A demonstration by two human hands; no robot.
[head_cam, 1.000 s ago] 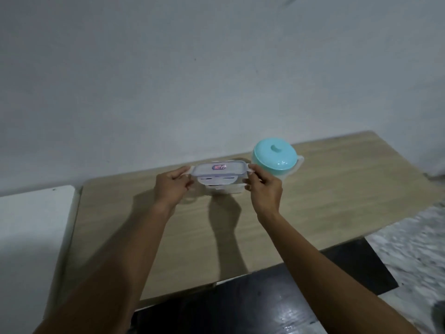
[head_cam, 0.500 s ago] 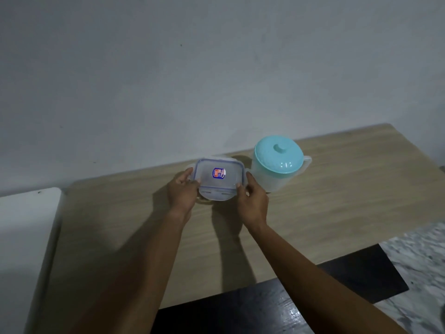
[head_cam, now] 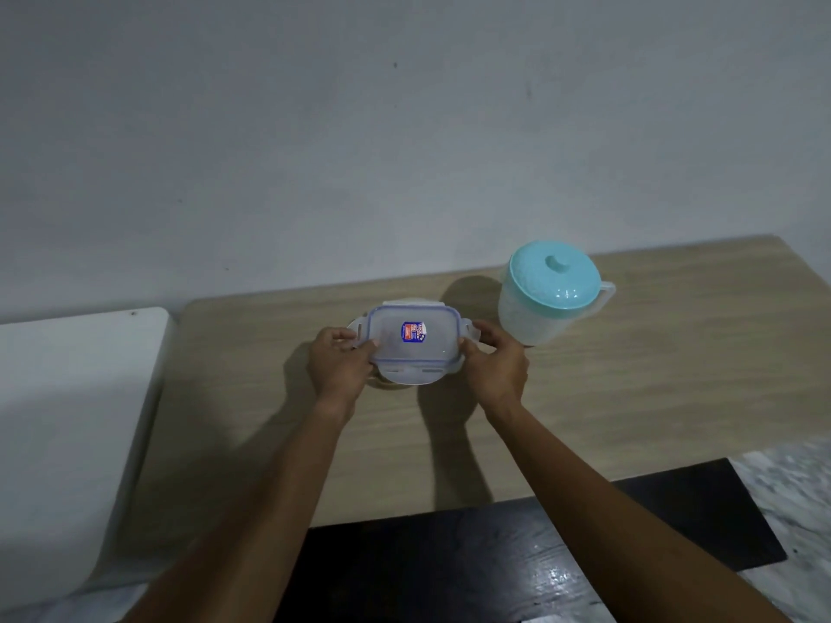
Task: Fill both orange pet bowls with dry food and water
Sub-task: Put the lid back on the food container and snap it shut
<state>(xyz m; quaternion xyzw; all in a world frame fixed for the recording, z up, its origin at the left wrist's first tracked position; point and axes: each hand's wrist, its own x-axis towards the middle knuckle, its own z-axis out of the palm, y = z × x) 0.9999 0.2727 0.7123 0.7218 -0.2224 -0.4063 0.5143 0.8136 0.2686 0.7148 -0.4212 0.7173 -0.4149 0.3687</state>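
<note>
A clear rectangular food container (head_cam: 411,348) with a blue-edged snap lid and a small red-and-blue sticker sits near the back of the wooden table (head_cam: 629,397). My left hand (head_cam: 339,364) grips its left end and my right hand (head_cam: 497,364) grips its right end, fingers on the side clasps. The lid looks seated on the box; its contents are hidden. To its right stands a translucent pitcher (head_cam: 546,294) with a teal lid, apart from my right hand. No orange bowls are in view.
A grey wall rises directly behind the table. A white surface (head_cam: 72,420) adjoins the table's left edge. Below the table's near edge lies a dark glossy floor area (head_cam: 494,568), with marbled flooring (head_cam: 791,496) at the right.
The view has tilted down and shifted, so the container's lid now shows from above. Both hands have stayed on the container's ends, and it seems lower, near the tabletop.
</note>
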